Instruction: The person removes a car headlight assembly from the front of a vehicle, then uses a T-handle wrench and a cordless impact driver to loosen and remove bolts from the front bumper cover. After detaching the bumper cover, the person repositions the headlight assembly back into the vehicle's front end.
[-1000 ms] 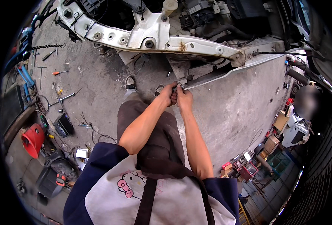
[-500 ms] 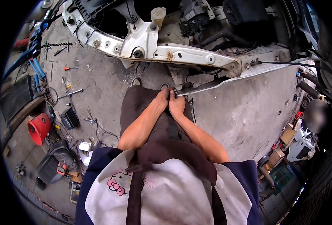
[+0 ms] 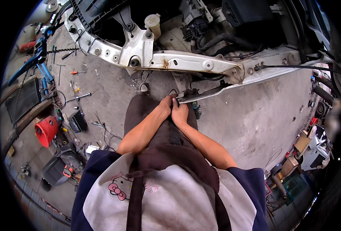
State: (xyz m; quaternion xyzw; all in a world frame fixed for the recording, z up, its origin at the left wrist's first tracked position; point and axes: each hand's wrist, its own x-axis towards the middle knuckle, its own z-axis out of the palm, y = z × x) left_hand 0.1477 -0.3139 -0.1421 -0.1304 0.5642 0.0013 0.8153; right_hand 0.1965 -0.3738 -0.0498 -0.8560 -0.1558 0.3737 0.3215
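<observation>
My left hand (image 3: 166, 104) and my right hand (image 3: 179, 112) meet in front of my legs, both closed at the near tip of a long white fender panel (image 3: 213, 94). The thumbs lie close together on its end, and the fingertips are partly hidden. From there the panel runs right and away, along the side of a stripped car front. The white front frame (image 3: 193, 61) of the car stands beyond my hands, with rust stains and bolt holes. A cream reservoir cap (image 3: 152, 21) sits behind it.
On the concrete floor at left lie an orange-handled screwdriver (image 3: 78, 72), a cross-shaped wrench (image 3: 78, 97), a black battery (image 3: 77, 121), a red bucket-like container (image 3: 47, 131) and a car seat (image 3: 55, 171). Parts and boxes (image 3: 290, 167) are piled at right, near a blurred person (image 3: 334, 119).
My view has shifted slightly, so the car frame sits a little lower and further left. Both hands stay together at the panel's tip.
</observation>
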